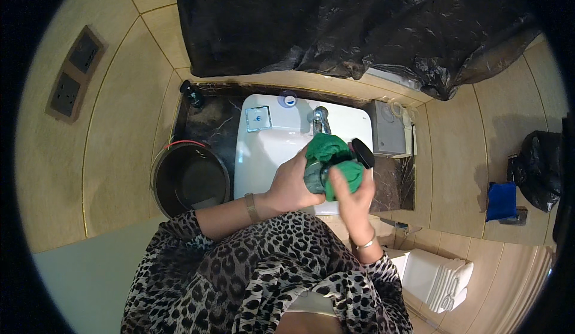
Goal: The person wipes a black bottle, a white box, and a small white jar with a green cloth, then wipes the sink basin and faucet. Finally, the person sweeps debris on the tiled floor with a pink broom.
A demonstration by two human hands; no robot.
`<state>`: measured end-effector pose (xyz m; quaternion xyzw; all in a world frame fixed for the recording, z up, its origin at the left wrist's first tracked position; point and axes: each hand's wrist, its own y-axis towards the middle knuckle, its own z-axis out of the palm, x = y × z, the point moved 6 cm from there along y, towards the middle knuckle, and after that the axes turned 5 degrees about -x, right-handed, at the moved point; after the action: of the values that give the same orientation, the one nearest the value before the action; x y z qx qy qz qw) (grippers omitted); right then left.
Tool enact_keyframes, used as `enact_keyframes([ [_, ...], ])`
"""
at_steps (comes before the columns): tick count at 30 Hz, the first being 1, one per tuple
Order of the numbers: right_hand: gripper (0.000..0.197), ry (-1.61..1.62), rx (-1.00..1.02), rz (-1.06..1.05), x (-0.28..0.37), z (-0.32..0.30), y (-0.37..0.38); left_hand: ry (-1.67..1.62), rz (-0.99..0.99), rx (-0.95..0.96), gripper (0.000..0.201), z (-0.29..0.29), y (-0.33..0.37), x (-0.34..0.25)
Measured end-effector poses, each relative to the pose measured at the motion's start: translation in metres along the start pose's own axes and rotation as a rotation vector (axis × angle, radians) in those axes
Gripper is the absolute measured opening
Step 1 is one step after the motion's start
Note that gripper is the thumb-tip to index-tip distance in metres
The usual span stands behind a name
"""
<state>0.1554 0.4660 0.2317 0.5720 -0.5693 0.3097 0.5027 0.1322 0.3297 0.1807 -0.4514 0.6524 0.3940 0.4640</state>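
Over the white washbasin (254,166), my left hand (289,185) is closed around a see-through bottle-like container (314,179). Its dark, round cap or lid (362,153) points up and to the right. A green cloth (327,147) is wrapped over the container's upper side and right part. Pressing the cloth against the container from the right is my right hand (354,207), fingers closed and slightly blurred. Cloth and fingers hide most of the container's middle. Just beyond the bundle stands the metal tap (320,118).
A dark bucket (157,181) with a red handle stands at the left. On the basin's back rim are a square glass dish (258,118) and a small round container (288,100). A dark bottle (191,95) occupies the back left corner, a grey box (388,128) the right.
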Motion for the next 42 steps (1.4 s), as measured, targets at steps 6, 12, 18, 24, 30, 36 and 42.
enact_keyframes([
  [6,0.053,0.845,0.116,0.264,-0.018,0.006,0.021,-0.438,-0.067,0.153,0.087,0.014,0.0,-0.007],
  [12,0.08,0.324,0.121,0.039,-0.011,0.017,0.009,-0.346,0.0,-0.034,0.098,-0.003,0.006,-0.006],
  [18,0.052,0.178,-0.048,0.046,-0.008,0.016,0.014,-0.386,0.04,-0.063,0.098,-0.009,0.014,0.008],
  [24,0.027,0.968,-0.174,0.555,-0.07,0.008,0.009,-0.903,-0.224,0.052,0.097,-0.013,0.016,0.0],
  [30,0.054,1.087,-0.122,0.163,-0.012,-0.013,0.016,-0.469,0.048,-0.057,0.093,-0.023,0.021,-0.009],
  [36,0.053,-0.22,-0.014,-0.709,0.055,0.013,0.006,-0.302,0.12,-0.173,0.079,-0.014,0.017,-0.013],
  [42,0.04,-0.144,-0.01,-0.573,0.017,0.0,-0.005,-0.097,0.235,-0.349,0.081,-0.031,0.018,-0.036],
])
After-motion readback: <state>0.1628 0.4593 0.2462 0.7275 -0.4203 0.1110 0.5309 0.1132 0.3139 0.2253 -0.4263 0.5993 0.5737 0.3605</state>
